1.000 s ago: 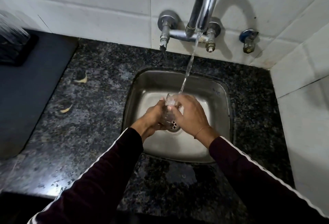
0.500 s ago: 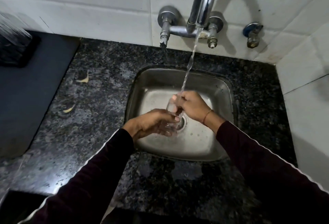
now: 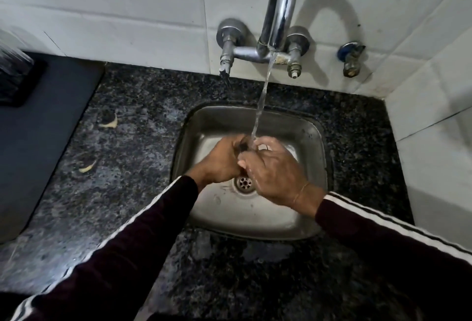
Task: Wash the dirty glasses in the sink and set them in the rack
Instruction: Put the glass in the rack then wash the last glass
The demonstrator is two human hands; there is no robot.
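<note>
Both hands, left (image 3: 221, 161) and right (image 3: 274, 171), grip wrapped round glass (image 3: 260, 147) under tap stream (image 3: 260, 106), over sink (image 3: 313, 137).

A speckled black granite counter (image 3: 132, 193) bears a dark mat (image 3: 38, 121) and two peel scraps (image 3: 109, 123).

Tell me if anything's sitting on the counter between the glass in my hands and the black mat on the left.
Little visible does. Both hands, left and right, grip the glass over the sink. Between it and the black mat lie only two small yellowish scraps on the granite counter.
</note>
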